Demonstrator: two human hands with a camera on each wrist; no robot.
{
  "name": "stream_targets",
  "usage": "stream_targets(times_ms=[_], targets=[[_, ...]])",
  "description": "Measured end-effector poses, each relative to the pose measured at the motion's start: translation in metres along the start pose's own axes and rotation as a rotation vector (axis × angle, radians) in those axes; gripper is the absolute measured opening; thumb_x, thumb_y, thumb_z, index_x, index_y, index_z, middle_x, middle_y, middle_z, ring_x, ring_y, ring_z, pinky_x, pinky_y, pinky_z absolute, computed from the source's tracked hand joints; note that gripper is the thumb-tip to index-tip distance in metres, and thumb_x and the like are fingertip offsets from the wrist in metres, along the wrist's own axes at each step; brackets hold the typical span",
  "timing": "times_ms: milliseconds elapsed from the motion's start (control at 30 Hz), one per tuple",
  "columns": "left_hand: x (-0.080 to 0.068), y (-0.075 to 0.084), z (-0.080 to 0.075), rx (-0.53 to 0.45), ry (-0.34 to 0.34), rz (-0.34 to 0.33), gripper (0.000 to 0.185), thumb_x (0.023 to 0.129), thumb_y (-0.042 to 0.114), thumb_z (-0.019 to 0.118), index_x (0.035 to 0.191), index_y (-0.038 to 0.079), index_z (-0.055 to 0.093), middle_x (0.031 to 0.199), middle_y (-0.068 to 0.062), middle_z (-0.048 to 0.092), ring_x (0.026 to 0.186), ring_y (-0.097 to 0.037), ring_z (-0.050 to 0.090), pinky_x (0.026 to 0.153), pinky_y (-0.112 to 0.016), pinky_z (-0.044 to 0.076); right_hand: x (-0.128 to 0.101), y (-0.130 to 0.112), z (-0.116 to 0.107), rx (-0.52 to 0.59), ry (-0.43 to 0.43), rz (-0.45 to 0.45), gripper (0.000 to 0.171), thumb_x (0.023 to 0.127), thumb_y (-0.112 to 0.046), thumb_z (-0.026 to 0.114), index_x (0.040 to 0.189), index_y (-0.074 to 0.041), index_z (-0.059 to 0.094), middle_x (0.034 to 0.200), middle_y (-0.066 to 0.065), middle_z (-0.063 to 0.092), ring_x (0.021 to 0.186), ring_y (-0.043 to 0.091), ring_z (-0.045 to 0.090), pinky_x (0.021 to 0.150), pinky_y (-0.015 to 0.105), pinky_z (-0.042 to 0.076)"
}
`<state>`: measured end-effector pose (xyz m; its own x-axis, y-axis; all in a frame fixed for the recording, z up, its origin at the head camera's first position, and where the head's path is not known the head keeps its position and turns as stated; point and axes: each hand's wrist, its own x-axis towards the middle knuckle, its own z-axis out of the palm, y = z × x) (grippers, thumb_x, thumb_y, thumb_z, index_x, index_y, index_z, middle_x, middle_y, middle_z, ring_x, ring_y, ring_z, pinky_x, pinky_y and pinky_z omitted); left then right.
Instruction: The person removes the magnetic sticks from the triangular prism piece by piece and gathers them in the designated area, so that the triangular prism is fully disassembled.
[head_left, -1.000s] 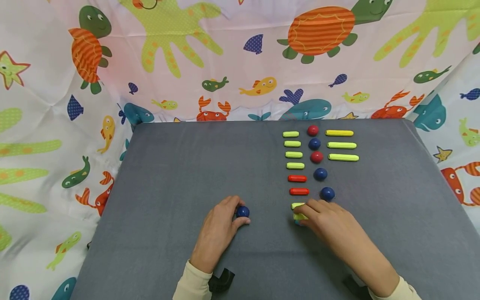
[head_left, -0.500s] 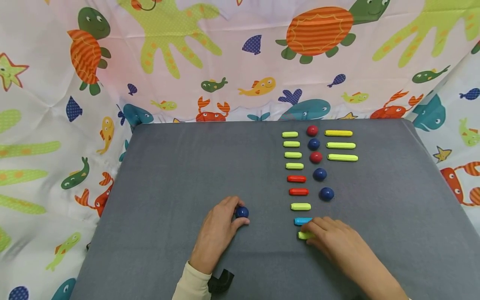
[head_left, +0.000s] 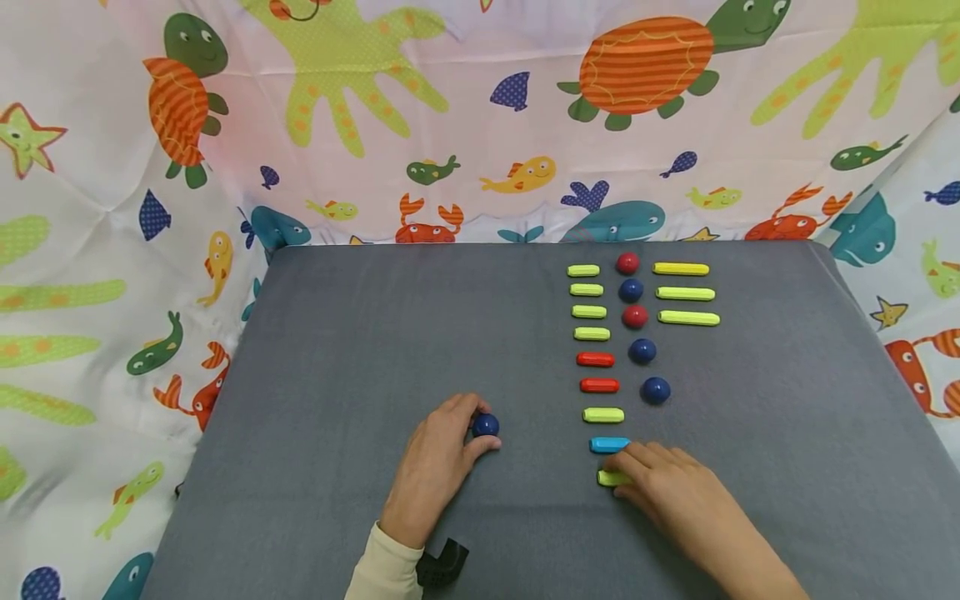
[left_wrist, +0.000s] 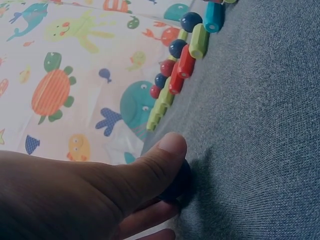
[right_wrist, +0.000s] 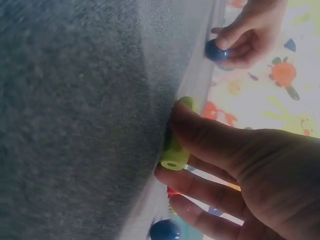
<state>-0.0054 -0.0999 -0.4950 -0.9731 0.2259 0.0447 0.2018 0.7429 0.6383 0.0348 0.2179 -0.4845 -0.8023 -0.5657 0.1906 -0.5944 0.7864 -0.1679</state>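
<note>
My left hand (head_left: 438,467) holds a dark blue ball (head_left: 486,425) between thumb and fingers on the grey cloth. In the left wrist view the thumb partly covers that ball (left_wrist: 179,185). At the near end of a column of short sticks, my right hand (head_left: 678,496) pinches a yellow-green ridged stick (head_left: 612,478). The right wrist view shows the thumb across this stick (right_wrist: 175,152), with its holed end facing the camera. Just beyond the right fingertips lies a blue stick (head_left: 607,445), its right end overlapped by the hand.
Beyond the blue stick the column continues with yellow-green sticks (head_left: 603,415) and red sticks (head_left: 599,386). Right of it runs a line of blue balls (head_left: 656,391) and red balls (head_left: 634,317). Longer yellow-green sticks (head_left: 688,318) lie farther right. A printed sea-animal cloth (head_left: 465,117) hangs behind the table.
My right hand has come nearer the table's front with the yellow-green stick, uncovering the blue stick and another yellow-green one. The left hand stays on its ball.
</note>
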Motion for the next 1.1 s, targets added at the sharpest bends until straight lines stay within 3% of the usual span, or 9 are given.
stream_targets(times_ms=[200,433,533,600,667,767,933,1100], targets=[[0.000,-0.002,-0.001,-0.010,-0.007,0.005,0.037,0.085,0.026,0.089,0.116,0.017,0.069,0.108,0.001,0.070,0.092,-0.016,0.069,0.077,-0.036,0.058,0.011,-0.004,-0.005,-0.024,0.029,-0.017,0.039,0.076,-0.028,0.097,0.107,-0.023,0.074,0.100,-0.010,0.069,0.089,0.010,0.065,0.077,0.036,0.056],[-0.002,-0.004,-0.003,-0.013,-0.021,0.011,0.044,0.084,0.028,0.090,0.121,0.018,0.068,0.110,0.001,0.069,0.096,-0.017,0.070,0.081,-0.037,0.058,0.053,-0.022,-0.010,0.006,0.057,-0.086,0.035,0.084,-0.034,0.092,0.110,-0.018,0.075,0.101,-0.007,0.069,0.092,0.013,0.066,0.080,0.036,0.056],[-0.005,-0.007,-0.006,0.013,-0.017,0.018,0.057,0.082,0.035,0.091,0.130,0.017,0.067,0.121,0.000,0.070,0.105,-0.019,0.070,0.088,-0.041,0.058,0.074,-0.033,-0.009,0.027,0.050,-0.126,0.033,0.088,-0.034,0.089,0.113,-0.019,0.074,0.103,-0.006,0.069,0.095,0.013,0.067,0.084,0.036,0.057],[-0.008,-0.009,-0.009,0.050,-0.012,0.026,0.072,0.080,0.043,0.091,0.142,0.019,0.064,0.137,-0.002,0.067,0.121,-0.022,0.067,0.100,-0.045,0.055,0.086,-0.040,-0.006,0.036,0.031,-0.147,0.034,0.090,-0.034,0.088,0.117,-0.019,0.074,0.105,-0.006,0.069,0.097,0.013,0.068,0.086,0.036,0.058],[-0.012,-0.012,-0.013,0.097,-0.004,0.038,0.090,0.077,0.052,0.091,0.154,0.021,0.056,0.155,-0.002,0.057,0.142,-0.024,0.054,0.114,-0.049,0.045,0.096,-0.046,-0.002,0.039,0.002,-0.165,0.036,0.091,-0.033,0.087,0.120,-0.018,0.074,0.108,-0.005,0.070,0.100,0.014,0.069,0.088,0.037,0.058],[-0.018,-0.018,-0.018,0.170,0.009,0.057,0.112,0.073,0.064,0.088,0.166,0.027,0.038,0.173,0.000,0.032,0.161,-0.023,0.024,0.127,-0.056,0.022,0.106,-0.054,0.003,0.034,-0.044,-0.193,0.039,0.093,-0.033,0.085,0.126,-0.018,0.073,0.116,-0.002,0.071,0.106,0.017,0.070,0.093,0.040,0.059],[-0.025,-0.026,-0.025,0.278,0.022,0.060,0.132,0.069,0.079,0.083,0.171,0.031,0.014,0.178,0.004,0.004,0.165,-0.025,-0.004,0.127,-0.063,-0.004,0.119,-0.065,0.012,0.029,-0.127,-0.229,0.048,0.094,-0.033,0.084,0.137,-0.021,0.069,0.135,0.001,0.069,0.120,0.021,0.068,0.100,0.044,0.057],[-0.029,-0.029,-0.027,0.353,0.030,0.056,0.139,0.065,0.089,0.075,0.172,0.031,0.007,0.179,0.004,-0.005,0.164,-0.030,-0.012,0.123,-0.068,-0.008,0.123,-0.071,0.021,0.009,-0.191,-0.251,0.055,0.092,-0.032,0.086,0.143,-0.025,0.067,0.147,0.004,0.062,0.130,0.024,0.064,0.106,0.046,0.054]])
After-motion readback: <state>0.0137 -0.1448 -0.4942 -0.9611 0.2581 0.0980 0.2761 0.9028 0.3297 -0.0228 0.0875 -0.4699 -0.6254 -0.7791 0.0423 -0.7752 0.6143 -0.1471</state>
